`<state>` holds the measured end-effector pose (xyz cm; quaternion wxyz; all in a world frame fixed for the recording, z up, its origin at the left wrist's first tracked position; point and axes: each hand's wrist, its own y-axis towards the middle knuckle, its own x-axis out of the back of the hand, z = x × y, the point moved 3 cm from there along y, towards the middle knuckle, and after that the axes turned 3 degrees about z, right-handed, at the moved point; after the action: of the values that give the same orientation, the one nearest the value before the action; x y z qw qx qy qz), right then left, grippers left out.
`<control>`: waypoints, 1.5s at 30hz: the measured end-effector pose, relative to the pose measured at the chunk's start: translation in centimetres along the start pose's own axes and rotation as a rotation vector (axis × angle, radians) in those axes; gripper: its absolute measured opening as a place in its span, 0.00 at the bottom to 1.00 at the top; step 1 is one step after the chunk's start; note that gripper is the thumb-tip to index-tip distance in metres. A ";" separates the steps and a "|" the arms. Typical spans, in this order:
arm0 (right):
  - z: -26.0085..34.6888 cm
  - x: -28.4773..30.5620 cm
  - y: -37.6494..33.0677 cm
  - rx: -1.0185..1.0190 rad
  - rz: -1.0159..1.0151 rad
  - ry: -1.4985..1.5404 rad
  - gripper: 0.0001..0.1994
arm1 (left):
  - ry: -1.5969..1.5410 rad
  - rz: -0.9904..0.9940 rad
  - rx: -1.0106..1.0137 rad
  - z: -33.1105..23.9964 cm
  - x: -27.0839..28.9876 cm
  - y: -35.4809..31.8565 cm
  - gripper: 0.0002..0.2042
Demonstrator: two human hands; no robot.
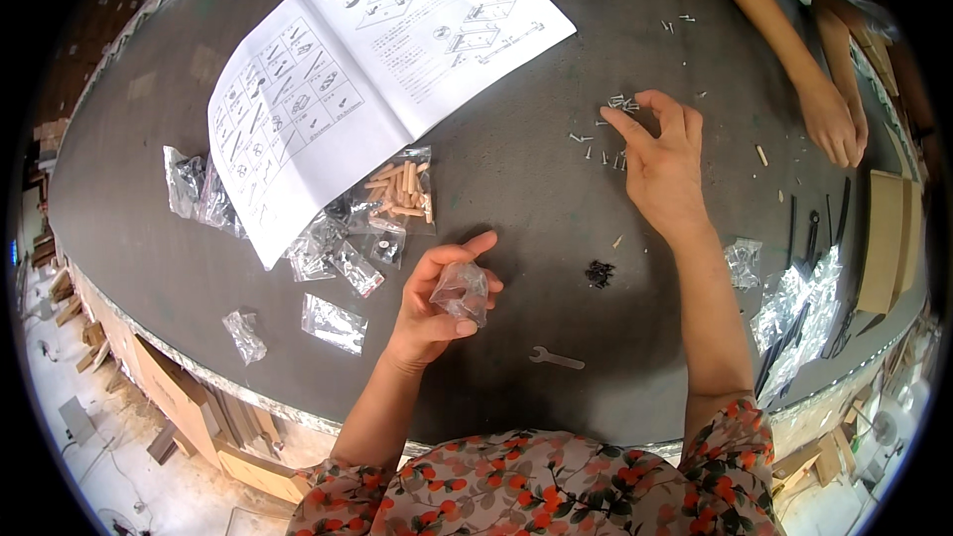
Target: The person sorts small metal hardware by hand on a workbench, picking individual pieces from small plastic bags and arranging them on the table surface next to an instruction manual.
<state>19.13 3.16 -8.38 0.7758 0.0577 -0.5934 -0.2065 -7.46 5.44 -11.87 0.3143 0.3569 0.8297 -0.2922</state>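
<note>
My left hand holds a small clear plastic bag over the near middle of the table, fingers curled round it. My right hand reaches over loose silver screws, with thumb and forefinger apart on either side of a small cluster of them; whether it touches any is hard to see. A pile of small black screws lies below that hand. Between my forearms rests a flat open-ended wrench. One wooden dowel lies to the right of my right hand.
An open instruction booklet covers the upper left, partly over bags of parts. A bag of wooden dowels sits beside it. Black rods and clear wrapping lie at right, near a cardboard piece. Another person's hands rest at upper right.
</note>
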 end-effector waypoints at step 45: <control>-3.1 -0.5 0.3 -0.037 -0.091 0.131 0.14 | -0.026 -0.029 0.008 -0.1 -0.2 0.0 0.33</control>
<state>21.99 3.19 -9.60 0.8037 0.0836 -0.5343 -0.2480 -7.43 5.40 -11.69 0.3193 0.3424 0.8296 -0.3044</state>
